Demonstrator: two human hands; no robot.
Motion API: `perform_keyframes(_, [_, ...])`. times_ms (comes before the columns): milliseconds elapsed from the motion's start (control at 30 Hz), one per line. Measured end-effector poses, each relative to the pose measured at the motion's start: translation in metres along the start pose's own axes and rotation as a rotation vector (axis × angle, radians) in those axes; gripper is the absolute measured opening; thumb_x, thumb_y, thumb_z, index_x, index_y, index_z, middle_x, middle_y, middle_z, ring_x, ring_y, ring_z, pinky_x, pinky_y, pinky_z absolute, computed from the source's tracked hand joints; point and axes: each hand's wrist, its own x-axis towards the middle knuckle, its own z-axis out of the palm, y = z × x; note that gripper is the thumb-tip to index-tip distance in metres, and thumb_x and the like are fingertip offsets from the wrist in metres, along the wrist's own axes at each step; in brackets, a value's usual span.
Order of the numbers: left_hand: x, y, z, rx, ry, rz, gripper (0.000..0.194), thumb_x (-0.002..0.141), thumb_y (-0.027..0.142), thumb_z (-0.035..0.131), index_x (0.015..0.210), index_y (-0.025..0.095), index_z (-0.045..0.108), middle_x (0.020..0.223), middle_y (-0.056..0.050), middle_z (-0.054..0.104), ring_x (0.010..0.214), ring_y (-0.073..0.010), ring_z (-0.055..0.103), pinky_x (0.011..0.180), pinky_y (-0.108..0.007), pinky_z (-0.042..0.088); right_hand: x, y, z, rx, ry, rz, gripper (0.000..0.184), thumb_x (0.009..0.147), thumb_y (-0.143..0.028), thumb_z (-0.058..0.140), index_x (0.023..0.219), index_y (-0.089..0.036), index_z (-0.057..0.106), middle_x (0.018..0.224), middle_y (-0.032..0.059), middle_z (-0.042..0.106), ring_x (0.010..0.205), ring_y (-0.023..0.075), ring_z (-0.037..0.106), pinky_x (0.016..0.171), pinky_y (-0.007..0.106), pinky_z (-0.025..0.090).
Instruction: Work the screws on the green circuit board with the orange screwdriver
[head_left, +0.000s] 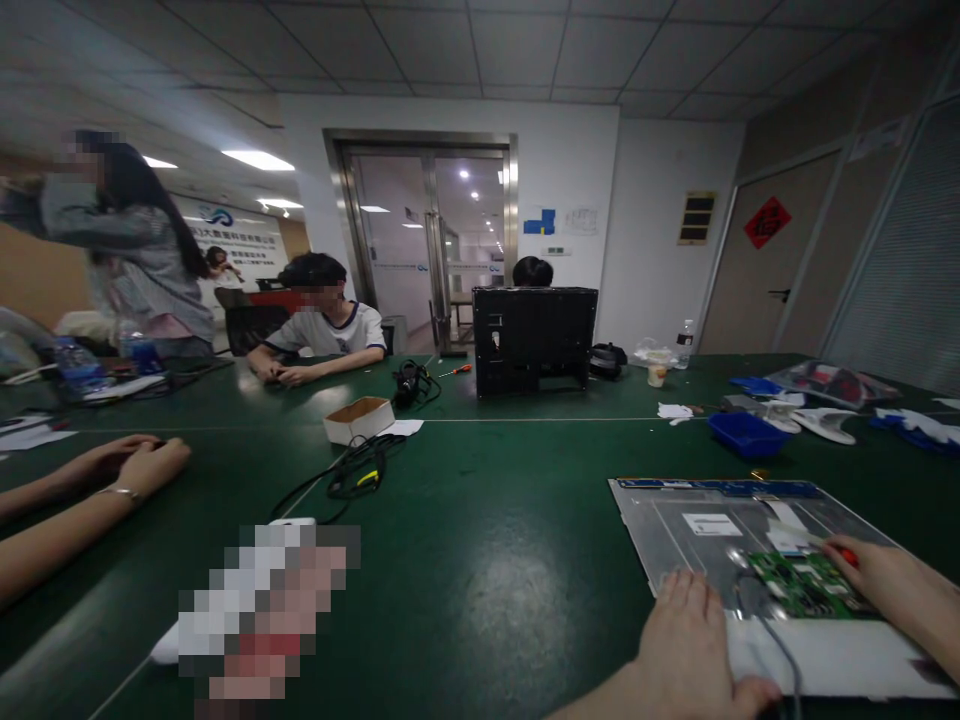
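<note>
My left hand [686, 630] lies with fingers stretched out on the near left edge of a flat display panel [660, 520], back side up. The thumb is spread away to the right, by a grey cable [784, 650]. A green circuit board [814, 585] sits on the panel, between my two hands. At the board's far right edge my right hand [885, 580] is closed round a red-handled screwdriver [848, 556]; its tip is hard to make out. A pale ribbon cable [787, 520] runs from the board's far side towards the blue strip [720, 488] along the panel's far edge.
A blue tray [750, 437] stands behind the panel. A white power strip [255, 570], black cables [360, 470] and an open box [360, 420] lie left. A black casing [536, 340] stands farther back. Another person's hands [146, 470] rest at left; a person [330, 320] sits opposite.
</note>
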Motion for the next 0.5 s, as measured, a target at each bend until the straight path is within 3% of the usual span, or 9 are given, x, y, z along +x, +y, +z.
perform_keyframes(100, [0.001, 0.002, 0.000, -0.001, 0.009, -0.008, 0.084, 0.090, 0.060, 0.042, 0.140, -0.007, 0.034, 0.148, -0.028, 0.029, 0.138, -0.0379, 0.026, 0.117, -0.046, 0.019, 0.003, 0.007, -0.002, 0.072, 0.042, -0.035, 0.043, 0.086, -0.034, 0.037, 0.091, -0.012, 0.074, 0.092, 0.0245, 0.070, 0.085, 0.0311, 0.068, 0.069, 0.038, 0.051])
perform_keyframes(233, [0.000, 0.004, 0.002, 0.007, 0.016, -0.011, 0.082, 0.091, 0.058, 0.043, 0.141, -0.006, 0.033, 0.149, -0.027, 0.030, 0.139, -0.0373, 0.025, 0.117, -0.046, 0.018, -0.006, 0.021, -0.002, 0.270, 0.121, 0.063, 0.042, 0.087, -0.041, 0.036, 0.075, -0.022, 0.071, 0.080, 0.0208, 0.069, 0.065, 0.0258, 0.067, 0.058, 0.038, 0.049])
perform_keyframes(333, [0.000, 0.005, 0.003, 0.012, 0.025, -0.011, 0.082, 0.091, 0.059, 0.041, 0.141, -0.005, 0.033, 0.149, -0.026, 0.030, 0.138, -0.0375, 0.026, 0.116, -0.048, 0.020, -0.019, 0.032, -0.003, 0.363, 0.038, 0.027, 0.031, 0.080, -0.044, 0.047, 0.068, -0.024, 0.068, 0.078, 0.0214, 0.069, 0.056, 0.0245, 0.065, 0.053, 0.037, 0.048])
perform_keyframes(433, [0.000, 0.005, 0.002, 0.009, 0.045, -0.009, 0.080, 0.092, 0.059, 0.038, 0.141, -0.004, 0.034, 0.149, -0.026, 0.031, 0.138, -0.0370, 0.026, 0.116, -0.049, 0.021, -0.035, 0.040, 0.003, 0.427, 0.087, 0.015, 0.032, 0.079, -0.049, 0.047, 0.074, -0.027, 0.069, 0.085, 0.0227, 0.069, 0.057, 0.0265, 0.065, 0.055, 0.040, 0.049])
perform_keyframes(500, [-0.002, 0.006, 0.001, 0.014, 0.040, -0.011, 0.080, 0.092, 0.058, 0.037, 0.141, -0.005, 0.033, 0.149, -0.026, 0.031, 0.139, -0.0369, 0.026, 0.116, -0.048, 0.020, -0.045, 0.042, 0.012, 0.419, 0.049, -0.088, 0.026, 0.076, -0.046, 0.050, 0.077, -0.029, 0.069, 0.088, 0.0219, 0.070, 0.071, 0.0314, 0.067, 0.065, 0.043, 0.051])
